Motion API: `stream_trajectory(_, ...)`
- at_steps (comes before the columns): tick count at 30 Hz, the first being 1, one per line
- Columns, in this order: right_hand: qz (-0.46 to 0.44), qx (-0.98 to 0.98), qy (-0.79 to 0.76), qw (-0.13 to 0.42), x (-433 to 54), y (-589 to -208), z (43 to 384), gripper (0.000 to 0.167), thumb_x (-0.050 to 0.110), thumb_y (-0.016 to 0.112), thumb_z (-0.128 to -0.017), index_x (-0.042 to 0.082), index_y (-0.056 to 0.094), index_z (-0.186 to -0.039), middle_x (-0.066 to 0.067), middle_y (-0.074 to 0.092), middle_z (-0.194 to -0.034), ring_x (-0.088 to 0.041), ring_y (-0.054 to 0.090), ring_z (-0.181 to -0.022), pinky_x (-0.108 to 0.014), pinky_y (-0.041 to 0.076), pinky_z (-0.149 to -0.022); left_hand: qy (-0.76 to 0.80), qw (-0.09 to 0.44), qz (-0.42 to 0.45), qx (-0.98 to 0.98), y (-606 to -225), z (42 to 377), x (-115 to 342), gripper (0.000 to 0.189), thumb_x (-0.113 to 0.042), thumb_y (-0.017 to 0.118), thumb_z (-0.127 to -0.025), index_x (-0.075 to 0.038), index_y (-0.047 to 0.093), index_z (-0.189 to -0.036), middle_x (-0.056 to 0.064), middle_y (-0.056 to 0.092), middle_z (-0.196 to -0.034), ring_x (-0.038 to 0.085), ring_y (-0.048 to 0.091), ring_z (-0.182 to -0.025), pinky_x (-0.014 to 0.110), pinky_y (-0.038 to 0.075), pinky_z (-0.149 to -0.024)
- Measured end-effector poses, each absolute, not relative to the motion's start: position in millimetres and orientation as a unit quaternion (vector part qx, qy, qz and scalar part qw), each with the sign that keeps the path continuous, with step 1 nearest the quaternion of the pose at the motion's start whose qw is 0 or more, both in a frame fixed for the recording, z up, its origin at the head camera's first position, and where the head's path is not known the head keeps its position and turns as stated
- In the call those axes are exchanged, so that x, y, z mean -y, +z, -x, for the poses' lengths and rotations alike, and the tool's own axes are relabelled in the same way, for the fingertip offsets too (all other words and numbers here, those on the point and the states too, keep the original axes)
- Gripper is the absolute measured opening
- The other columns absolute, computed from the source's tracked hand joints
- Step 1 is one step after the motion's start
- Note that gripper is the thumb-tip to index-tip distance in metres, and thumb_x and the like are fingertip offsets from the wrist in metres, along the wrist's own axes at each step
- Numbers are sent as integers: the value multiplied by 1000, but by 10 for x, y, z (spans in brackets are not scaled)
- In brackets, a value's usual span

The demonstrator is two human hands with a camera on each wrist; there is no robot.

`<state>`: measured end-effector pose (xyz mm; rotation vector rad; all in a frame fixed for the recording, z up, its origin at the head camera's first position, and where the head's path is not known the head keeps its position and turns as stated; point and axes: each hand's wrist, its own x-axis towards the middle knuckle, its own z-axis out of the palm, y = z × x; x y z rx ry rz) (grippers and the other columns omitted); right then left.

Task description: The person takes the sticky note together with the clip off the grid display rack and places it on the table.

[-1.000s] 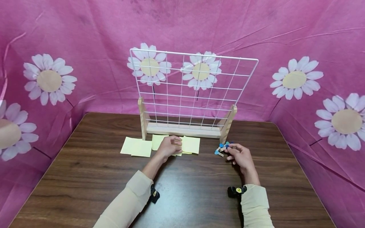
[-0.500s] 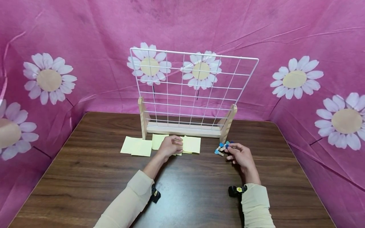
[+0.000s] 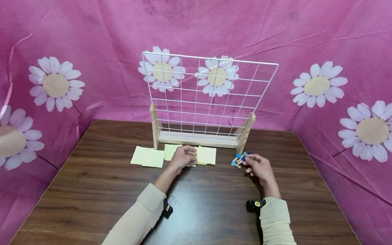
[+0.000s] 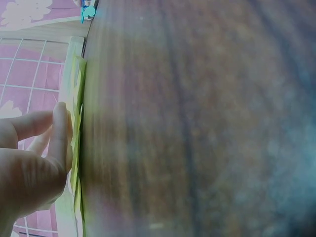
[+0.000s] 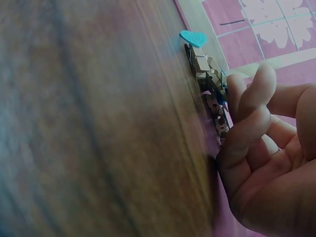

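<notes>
In the head view my left hand [image 3: 184, 157] rests on yellow sticky notes [image 3: 207, 156] in front of the wire grid stand, partly covering them. The left wrist view shows loosely bent fingers right at the edge of the sticky notes [image 4: 78, 148]. My right hand [image 3: 259, 166] is at a small pile of mini wooden clothespins [image 3: 238, 160] with blue and teal heart tops. Its fingers are loosely curled, with fingertips right at the pile. One teal heart clothespin [image 5: 193, 38] stands out beyond the fingers in the right wrist view.
A white wire grid [image 3: 208, 88] rises from a wooden base [image 3: 196, 138] behind the notes. More sticky notes [image 3: 148, 157] lie to the left on the dark wooden table [image 3: 98, 190]. A pink flowered cloth [image 3: 116, 41] hangs around the back and sides.
The head view has shifted very slightly. Both hands stay where they were, on the notes and at the clothespins.
</notes>
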<state>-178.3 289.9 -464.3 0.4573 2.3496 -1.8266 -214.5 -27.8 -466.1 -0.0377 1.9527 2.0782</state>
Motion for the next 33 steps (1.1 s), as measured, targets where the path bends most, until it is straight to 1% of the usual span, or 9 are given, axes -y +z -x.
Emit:
stream_trajectory(7,-149,-780,-605,60,-2896,-4624,1774,38,22,59,-105,-5,56,-131,3,72,-83,-8,60,-55,-20,52,-50,726,139,17,-674,-4679,2152,302,26,17,62,-86,15,62,-112,23,64,-100,17,64,-74,29,65,-73)
stream_trajectory(12,-145,-780,-606,52,-2879,-4604,1779,37,22,58,-105,-6,56,-129,3,72,-83,-7,59,-55,-19,51,-50,730,127,17,-671,-4689,2157,321,26,16,62,-87,16,62,-113,25,64,-102,18,65,-77,32,65,-77)
stream_trajectory(16,-144,-779,-609,46,-2849,-4582,1792,36,20,59,-104,-6,57,-129,4,72,-80,-6,59,-54,-18,50,-50,731,127,12,-670,-4667,2158,336,26,15,62,-88,15,62,-114,26,63,-103,20,65,-79,35,65,-80)
stream_trajectory(21,-129,-783,-608,42,-2809,-4542,1809,38,21,60,-103,-7,56,-130,6,71,-80,-6,59,-55,-19,49,-50,734,128,12,-667,-4623,2146,366,27,15,62,-88,16,61,-115,26,63,-104,20,64,-79,34,65,-79)
stream_trajectory(26,-111,-791,-600,37,-2770,-4492,1822,39,24,60,-104,-5,57,-130,2,72,-86,-7,61,-59,-21,47,-52,739,127,13,-661,-4634,2133,411,28,15,62,-87,17,60,-115,23,63,-101,17,64,-77,35,65,-78)
stream_trajectory(30,-93,-798,-595,32,-2716,-4456,1845,40,25,60,-104,-5,58,-130,-2,73,-88,-7,62,-61,-22,47,-53,743,122,16,-658,-4657,2119,470,30,13,63,-87,16,61,-116,21,64,-101,17,64,-79,35,65,-77)
stream_trajectory(33,-76,-796,-600,26,-2669,-4435,1879,39,24,60,-104,-6,57,-129,-7,73,-89,-9,62,-61,-22,48,-52,750,117,25,-651,-4651,2110,525,29,11,63,-90,15,61,-119,21,63,-103,25,67,-87,35,65,-79)
